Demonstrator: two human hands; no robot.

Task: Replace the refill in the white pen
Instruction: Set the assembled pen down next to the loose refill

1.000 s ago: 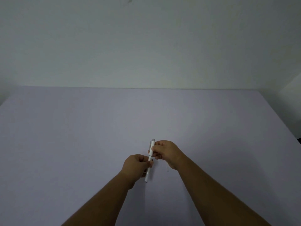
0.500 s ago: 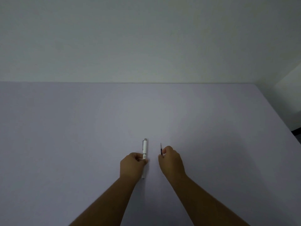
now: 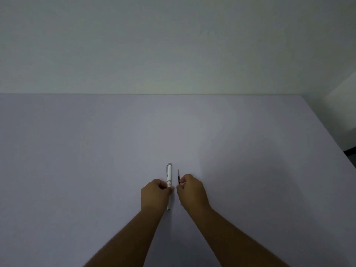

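My left hand (image 3: 155,195) grips the white pen (image 3: 169,175) around its middle. The pen points away from me, its grey cap end far and its tip showing below my fist. Just to the right, my right hand (image 3: 192,192) pinches a thin dark refill (image 3: 178,176) between thumb and fingers. The refill stands parallel to the pen, a small gap apart. Most of the refill's lower part is hidden in my hand. Both hands hover low over the pale lilac table (image 3: 96,151).
A plain white wall (image 3: 173,45) rises behind the table's far edge. The table's right edge (image 3: 331,132) runs diagonally, with a dark floor strip beyond it at the far right.
A second ago both hands held the pen together. They then separated, the right hand coming away with the dark refill. Since half a second ago the hands have drawn slightly closer.
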